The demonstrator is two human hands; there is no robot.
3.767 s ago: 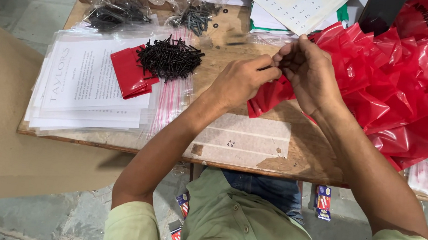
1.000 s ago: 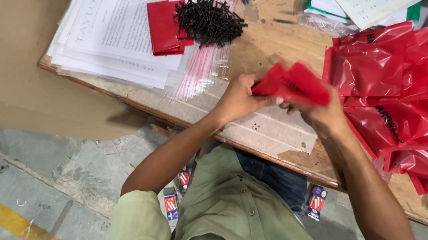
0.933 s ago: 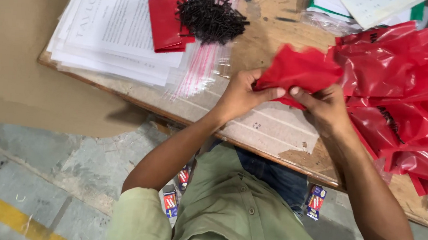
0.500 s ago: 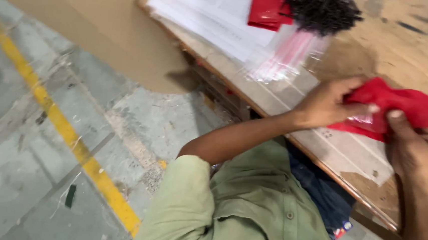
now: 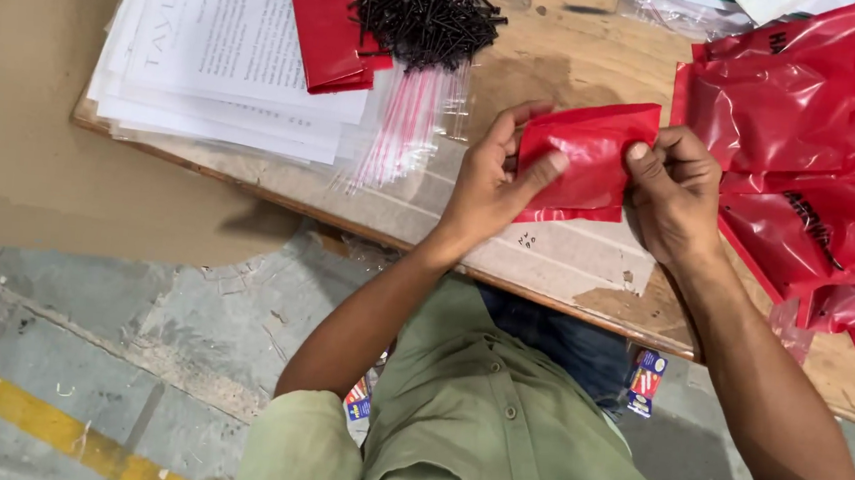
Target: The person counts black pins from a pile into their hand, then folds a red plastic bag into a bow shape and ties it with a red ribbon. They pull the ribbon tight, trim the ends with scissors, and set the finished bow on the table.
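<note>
Red plastic pouch (image 5: 581,161) held flat above the tabletop (image 5: 560,69) edge. Left hand (image 5: 492,179) grip pinches its left side, right hand (image 5: 674,192) grip its right, keeping it taut. Black screws (image 5: 425,14) heaped at 11 o'clock; red bags (image 5: 807,126) piled at 3 o'clock, within reach.

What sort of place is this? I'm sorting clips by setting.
Probably a packing bench in a workshop or warehouse: a worn wooden table holds a pile of black screws, a heap of red plastic bags and stacked printed sheets, above a concrete floor.
</note>
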